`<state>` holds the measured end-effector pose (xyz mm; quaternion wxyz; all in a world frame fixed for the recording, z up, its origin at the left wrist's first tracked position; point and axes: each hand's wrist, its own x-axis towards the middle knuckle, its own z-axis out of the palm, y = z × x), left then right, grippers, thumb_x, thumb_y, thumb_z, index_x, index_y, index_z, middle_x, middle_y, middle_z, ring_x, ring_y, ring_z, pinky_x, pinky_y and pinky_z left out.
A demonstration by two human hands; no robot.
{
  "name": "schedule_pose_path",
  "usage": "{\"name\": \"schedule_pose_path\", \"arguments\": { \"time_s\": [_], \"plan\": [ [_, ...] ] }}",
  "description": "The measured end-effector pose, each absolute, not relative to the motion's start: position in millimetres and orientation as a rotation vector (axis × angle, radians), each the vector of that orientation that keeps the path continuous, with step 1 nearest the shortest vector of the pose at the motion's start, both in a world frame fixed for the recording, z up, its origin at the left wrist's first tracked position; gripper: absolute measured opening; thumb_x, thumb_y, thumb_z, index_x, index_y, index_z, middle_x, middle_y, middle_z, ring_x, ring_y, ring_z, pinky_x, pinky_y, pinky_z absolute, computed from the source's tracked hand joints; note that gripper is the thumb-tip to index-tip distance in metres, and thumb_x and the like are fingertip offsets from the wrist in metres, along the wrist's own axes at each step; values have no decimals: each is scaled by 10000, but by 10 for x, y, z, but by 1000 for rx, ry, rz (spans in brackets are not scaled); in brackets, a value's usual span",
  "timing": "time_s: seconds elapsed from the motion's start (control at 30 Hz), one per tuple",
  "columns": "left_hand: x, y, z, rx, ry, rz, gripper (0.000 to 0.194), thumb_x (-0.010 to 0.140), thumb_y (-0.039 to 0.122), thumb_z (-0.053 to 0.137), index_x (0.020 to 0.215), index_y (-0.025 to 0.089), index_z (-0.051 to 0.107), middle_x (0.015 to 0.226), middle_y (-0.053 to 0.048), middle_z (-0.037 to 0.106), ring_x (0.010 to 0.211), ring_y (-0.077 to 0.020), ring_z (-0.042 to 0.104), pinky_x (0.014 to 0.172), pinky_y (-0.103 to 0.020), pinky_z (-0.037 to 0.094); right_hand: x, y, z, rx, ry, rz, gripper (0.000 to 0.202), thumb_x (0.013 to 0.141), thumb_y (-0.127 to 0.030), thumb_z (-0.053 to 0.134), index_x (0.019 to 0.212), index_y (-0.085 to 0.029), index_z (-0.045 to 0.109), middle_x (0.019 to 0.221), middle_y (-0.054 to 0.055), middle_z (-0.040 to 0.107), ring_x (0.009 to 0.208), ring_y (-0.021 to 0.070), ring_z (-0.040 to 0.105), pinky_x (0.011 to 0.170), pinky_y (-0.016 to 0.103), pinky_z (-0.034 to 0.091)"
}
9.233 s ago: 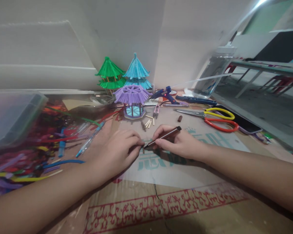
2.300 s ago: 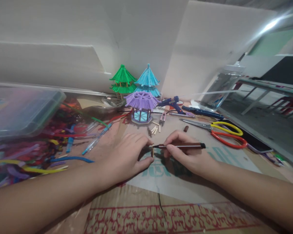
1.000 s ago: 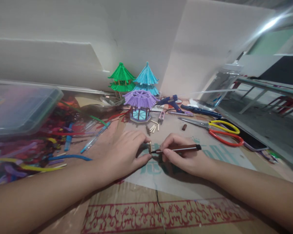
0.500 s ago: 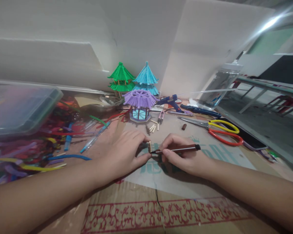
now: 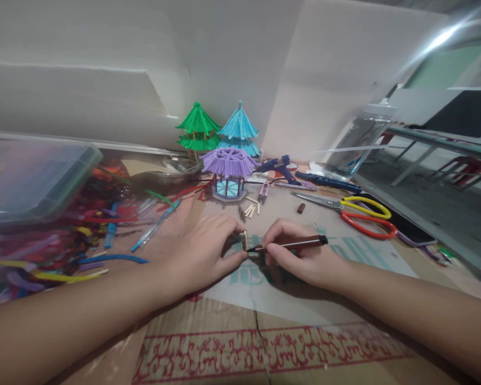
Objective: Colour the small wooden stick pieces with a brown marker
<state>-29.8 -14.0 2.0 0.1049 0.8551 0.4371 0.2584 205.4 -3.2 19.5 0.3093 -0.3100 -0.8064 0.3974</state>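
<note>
Between the thumb and a fingertip of my left hand (image 5: 212,248) is a short pale stick (image 5: 246,240), held upright on the printed sheet (image 5: 232,294). My right hand (image 5: 296,251) is closed around a brown marker (image 5: 304,243), its dark tip touching or almost touching the stick's lower end. Several short pale sticks (image 5: 250,210) and a few brown ones (image 5: 242,214) lie just beyond my hands. The brown marker cap (image 5: 301,208) rests on the sheet to the right of them.
Purple (image 5: 229,163), green (image 5: 199,128) and blue (image 5: 240,123) pavilion models stand behind. Scissors (image 5: 369,216), a glue gun (image 5: 282,168), a phone (image 5: 409,227) and a clear bottle (image 5: 356,141) are at right. Coloured strips and a plastic box (image 5: 36,182) fill the left.
The view has shifted very slightly. Both hands keep nearly the same pose, with the marker tip still at the stick's lower end.
</note>
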Motion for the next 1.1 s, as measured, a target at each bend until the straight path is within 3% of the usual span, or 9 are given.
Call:
{"name": "schedule_pose_path", "arguments": {
  "time_s": [0.37,0.87,1.1],
  "plan": [
    [-302,-128,10,2524,1283,795,211,871,329,692,1007,199,598,1028,-68,681,1013,-290,633,866,-444,504,2045,-36,218,-806,-2122,1089,97,942,-254,593,876,-190,562,692,15,668,587,128,633,553,241,506],
    [-291,-125,8,2508,1278,799,229,885,357,687,1025,199,598,1023,-65,678,992,-277,637,856,-438,517,2021,-42,278,-766,-2158,860,57,943,-210,575,897,-182,591,741,23,688,665,127,653,610,229,531],
    [-290,-120,4,2523,1291,793,211,860,331,704,985,201,593,1011,-67,678,1002,-290,637,852,-445,511,2037,-50,252,-812,-2173,987,81,941,-235,578,880,-182,576,694,17,679,600,130,641,556,233,509]
  ]
}}
